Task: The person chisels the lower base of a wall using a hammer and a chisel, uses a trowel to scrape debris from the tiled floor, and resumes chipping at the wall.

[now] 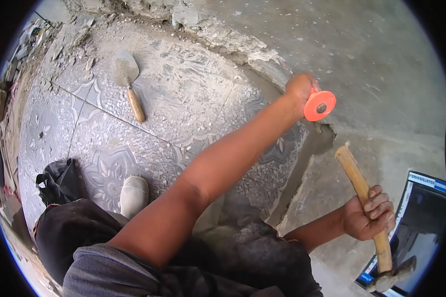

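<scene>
My left hand (pixel 301 91) is closed around a chisel (pixel 321 107) with a round orange hand guard, whose struck end faces up toward me. The chisel's tip is hidden behind the hand, near the broken edge of the concrete wall. Lower on the right, my right hand (pixel 370 215) grips the wooden handle of a hammer (pixel 359 173). Its metal head points down at the bottom right, and the handle's free end sticks up past my fingers. The hammer and chisel are apart.
A wood-handled trowel (pixel 126 69) lies on dusty patterned floor tiles (pixel 109 163). Chipped concrete (pixel 252 52) borders them, with rubble at the upper left. A black bag (pixel 62 180) is near my shoe (pixel 134 197). A flat screen-like panel (pixel 421 213) stands at the right.
</scene>
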A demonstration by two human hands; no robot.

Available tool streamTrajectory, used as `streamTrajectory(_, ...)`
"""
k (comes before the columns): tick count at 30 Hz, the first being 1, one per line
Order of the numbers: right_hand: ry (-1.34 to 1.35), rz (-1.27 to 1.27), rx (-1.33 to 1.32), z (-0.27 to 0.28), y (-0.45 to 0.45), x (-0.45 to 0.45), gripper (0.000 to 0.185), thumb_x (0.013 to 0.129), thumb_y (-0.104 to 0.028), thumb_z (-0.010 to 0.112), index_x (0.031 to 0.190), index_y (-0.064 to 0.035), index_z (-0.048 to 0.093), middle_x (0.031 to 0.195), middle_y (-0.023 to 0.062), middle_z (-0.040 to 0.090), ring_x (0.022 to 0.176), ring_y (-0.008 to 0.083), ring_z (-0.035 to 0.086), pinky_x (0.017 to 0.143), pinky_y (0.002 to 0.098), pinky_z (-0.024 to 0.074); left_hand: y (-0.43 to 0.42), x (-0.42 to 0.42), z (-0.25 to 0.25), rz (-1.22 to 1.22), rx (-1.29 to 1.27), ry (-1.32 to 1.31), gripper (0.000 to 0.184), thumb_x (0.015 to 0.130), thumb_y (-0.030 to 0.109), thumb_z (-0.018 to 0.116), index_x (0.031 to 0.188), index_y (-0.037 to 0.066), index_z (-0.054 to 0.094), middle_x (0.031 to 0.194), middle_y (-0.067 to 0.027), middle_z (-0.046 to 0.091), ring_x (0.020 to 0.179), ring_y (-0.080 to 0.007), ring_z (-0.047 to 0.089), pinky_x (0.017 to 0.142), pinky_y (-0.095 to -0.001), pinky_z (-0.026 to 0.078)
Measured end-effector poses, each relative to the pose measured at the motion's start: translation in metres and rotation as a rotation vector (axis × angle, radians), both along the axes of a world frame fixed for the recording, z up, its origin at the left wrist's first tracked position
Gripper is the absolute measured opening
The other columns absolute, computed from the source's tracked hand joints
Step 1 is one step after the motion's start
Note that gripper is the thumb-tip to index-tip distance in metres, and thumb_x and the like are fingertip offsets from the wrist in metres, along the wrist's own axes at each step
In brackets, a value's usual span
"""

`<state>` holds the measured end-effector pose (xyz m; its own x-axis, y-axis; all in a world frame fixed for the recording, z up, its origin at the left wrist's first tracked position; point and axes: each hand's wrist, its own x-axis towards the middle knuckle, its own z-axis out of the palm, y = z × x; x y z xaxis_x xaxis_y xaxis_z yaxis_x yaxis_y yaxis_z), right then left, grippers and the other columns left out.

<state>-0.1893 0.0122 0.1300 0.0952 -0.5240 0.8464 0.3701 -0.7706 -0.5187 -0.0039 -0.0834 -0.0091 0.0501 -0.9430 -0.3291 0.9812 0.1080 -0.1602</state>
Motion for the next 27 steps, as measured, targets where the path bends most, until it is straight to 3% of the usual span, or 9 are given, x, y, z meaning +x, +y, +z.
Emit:
streamTrajectory(2,-0.044,-0.008,-0.146,-0.037,-0.005,0.009,0.012,0.09,-0.001,0.051,0.081,-0.0065,0.044,0.057,-0.0006,0.039,0.047,0.0088,0.041,0.051,0.0264,0.0395,0.006,0.004,0.004,0.01,0.026,-0.033,0.005,0.087,0.008,0.044,0.085,0.003,0.045,0.063,0.0001,0.042,0.048,-0.0086,0.041,0.044,-0.0235,0.039)
streamTrajectory(4,0.692,-0.153,0.46,-0.139,-0.016,-0.015,0.016,0.086,0.002,0.06,0.083,-0.0061,0.046,0.058,0.0005,0.044,0.047,0.0089,0.043,0.045,0.0247,0.0364,0.008,0.002,0.009,-0.004,-0.002,-0.088,0.005,0.087,0.008,0.043,0.085,0.003,0.044,0.062,0.0,0.042,0.048,-0.0094,0.041,0.044,-0.0249,0.04)
streamTrajectory(6,0.603,-0.197,0.957,-0.124,-0.011,-0.006,0.022,0.081,0.004,0.067,0.083,-0.0055,0.047,0.06,0.0023,0.048,0.047,0.0095,0.045,0.042,0.0238,0.0339,0.007,0.0,0.0,-0.036,-0.05,-0.163,0.005,0.087,0.008,0.042,0.085,0.004,0.044,0.062,-0.0004,0.042,0.047,-0.0105,0.041,0.045,-0.0266,0.041)
streamTrajectory(12,0.142,0.033,0.099,0.007,0.004,-0.011,0.022,0.091,-0.002,0.05,0.073,-0.0089,0.039,0.055,0.0005,0.04,0.046,0.0094,0.038,0.047,0.0304,0.0375,-0.004,-0.005,-0.002,-0.008,-0.023,-0.007,0.007,0.086,0.007,0.04,0.08,0.006,0.043,0.058,-0.0001,0.04,0.047,-0.0116,0.041,0.045,-0.0282,0.041)
streamTrajectory(15,-0.043,-0.097,-0.085,-0.028,-0.004,0.002,0.024,0.091,-0.002,0.048,0.072,-0.01,0.036,0.055,-0.0001,0.04,0.05,0.0089,0.041,0.053,0.0328,0.0409,-0.006,0.001,-0.006,0.0,0.001,-0.028,0.01,0.085,0.006,0.039,0.076,0.007,0.042,0.059,-0.0006,0.04,0.048,-0.0129,0.042,0.046,-0.0301,0.042)
streamTrajectory(17,0.619,-0.28,0.148,-0.11,-0.007,0.015,0.023,0.089,-0.009,0.06,0.073,-0.009,0.044,0.056,0.0003,0.045,0.048,0.0108,0.045,0.053,0.0305,0.0412,-0.009,0.002,0.002,-0.011,-0.001,-0.035,0.011,0.083,0.004,0.04,0.073,0.007,0.042,0.06,-0.0026,0.041,0.049,-0.0145,0.042,0.046,-0.0317,0.041)
streamTrajectory(19,0.975,-0.497,0.421,-0.116,-0.007,-0.004,0.02,0.086,-0.009,0.065,0.074,-0.0078,0.049,0.057,0.0006,0.048,0.046,0.0108,0.044,0.049,0.0266,0.0391,-0.002,0.002,0.008,-0.055,0.008,-0.04,0.012,0.079,0.0,0.041,0.069,0.006,0.042,0.062,-0.006,0.041,0.05,-0.0165,0.041,0.045,-0.033,0.04)
streamTrajectory(21,0.841,-0.388,0.553,-0.094,-0.009,-0.02,0.017,0.082,-0.002,0.066,0.076,-0.0063,0.051,0.058,0.0002,0.048,0.047,0.0087,0.042,0.045,0.0223,0.0365,-0.017,0.011,-0.005,-0.02,-0.06,-0.07,0.015,0.081,0.004,0.041,0.067,0.008,0.041,0.06,-0.0034,0.041,0.049,-0.017,0.042,0.047,-0.0345,0.041)
streamTrajectory(27,-0.176,0.051,-0.006,0.002,0.0,-0.002,0.021,0.088,0.0,0.054,0.075,-0.0097,0.041,0.056,-0.0031,0.037,0.047,0.0088,0.036,0.045,0.0301,0.0376,-0.018,-0.001,-0.005,0.02,-0.011,-0.053,0.019,0.083,0.007,0.041,0.064,0.01,0.038,0.058,-0.0023,0.039,0.049,-0.0176,0.04,0.047,-0.036,0.041)
